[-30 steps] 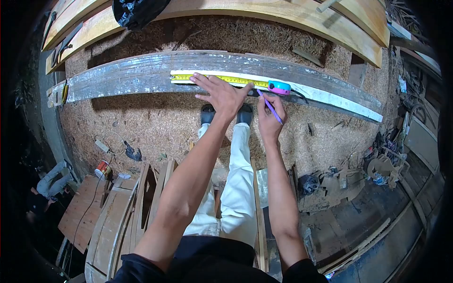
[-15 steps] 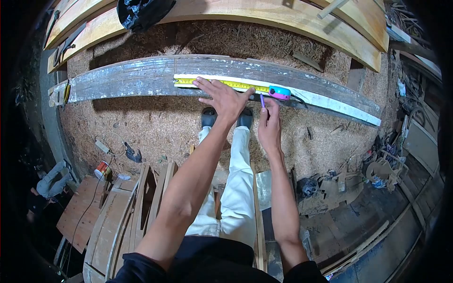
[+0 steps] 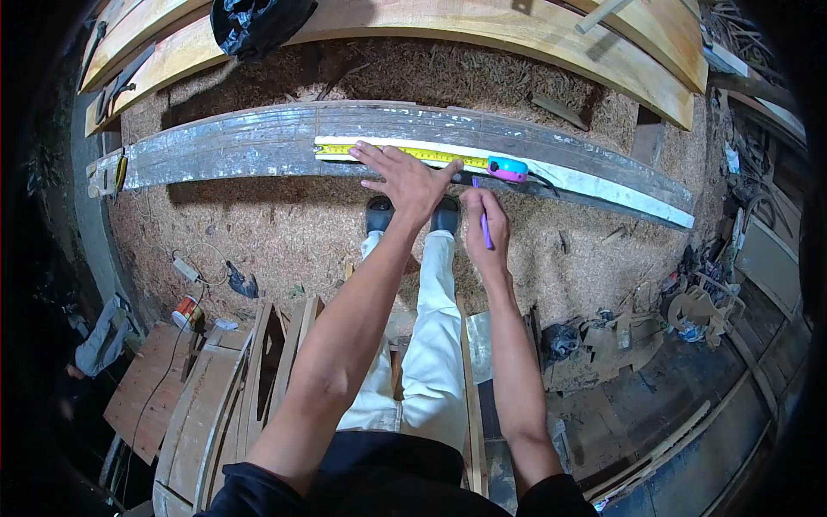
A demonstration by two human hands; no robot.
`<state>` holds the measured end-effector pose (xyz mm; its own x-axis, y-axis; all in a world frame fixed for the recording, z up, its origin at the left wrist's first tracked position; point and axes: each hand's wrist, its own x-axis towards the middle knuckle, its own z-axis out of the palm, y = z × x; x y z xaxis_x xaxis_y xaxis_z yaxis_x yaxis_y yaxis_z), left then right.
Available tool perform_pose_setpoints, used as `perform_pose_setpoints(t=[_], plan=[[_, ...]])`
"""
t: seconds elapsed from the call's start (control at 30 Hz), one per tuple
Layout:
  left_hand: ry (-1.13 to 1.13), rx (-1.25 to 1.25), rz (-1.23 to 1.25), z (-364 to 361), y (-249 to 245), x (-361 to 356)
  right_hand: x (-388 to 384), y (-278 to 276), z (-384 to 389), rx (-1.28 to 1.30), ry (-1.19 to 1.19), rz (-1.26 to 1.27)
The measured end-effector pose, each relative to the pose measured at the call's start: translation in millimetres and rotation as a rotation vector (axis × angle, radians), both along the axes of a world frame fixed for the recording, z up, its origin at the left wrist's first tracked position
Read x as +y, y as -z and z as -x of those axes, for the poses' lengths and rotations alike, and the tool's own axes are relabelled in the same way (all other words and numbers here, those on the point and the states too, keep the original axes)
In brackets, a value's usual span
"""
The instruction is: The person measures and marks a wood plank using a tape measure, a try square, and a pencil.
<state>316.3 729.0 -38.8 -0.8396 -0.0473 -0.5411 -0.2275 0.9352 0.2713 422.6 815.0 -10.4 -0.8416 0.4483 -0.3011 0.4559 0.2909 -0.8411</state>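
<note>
My left hand (image 3: 409,181) lies with fingers spread across a yellow tape measure blade (image 3: 340,150) and a long white strip (image 3: 594,191), pressing down on them. The tape's blue and pink case (image 3: 508,168) rests on the strip just right of that hand, a dark cord loop trailing from it. Beneath them is a worn grey wooden board (image 3: 233,142), long and paint-flecked. My right hand (image 3: 488,226) is closed around a slim purple pen (image 3: 487,233), just below the board's near edge. The pen slants, one end near the board.
Pale thick planks (image 3: 482,24) stand beyond the board, with a black plastic bag (image 3: 258,24) on them. Wood shavings (image 3: 293,237) cover the floor. At lower left are a wooden panel (image 3: 146,388) and a person's leg (image 3: 99,345). Cardboard scraps (image 3: 603,349) lie at right.
My right hand has drawn slightly back toward me, and the purple pen has turned within its fingers. My left hand stays spread on the tape and strip.
</note>
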Motion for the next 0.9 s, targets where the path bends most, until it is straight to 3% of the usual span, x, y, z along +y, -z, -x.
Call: perform_pose_setpoints(t=[0.1, 0.53, 0.9], plan=[[0.005, 0.006, 0.013, 1, -1, -1, -5, 4, 8, 0.086, 0.233, 0.109], [-0.007, -0.025, -0.004, 1, -2, 0, -4, 38, 13, 0.092, 0.198, -0.018], [-0.011, 0.004, -0.022, 1, -1, -1, -4, 35, 20, 0.118, 0.157, -0.051]])
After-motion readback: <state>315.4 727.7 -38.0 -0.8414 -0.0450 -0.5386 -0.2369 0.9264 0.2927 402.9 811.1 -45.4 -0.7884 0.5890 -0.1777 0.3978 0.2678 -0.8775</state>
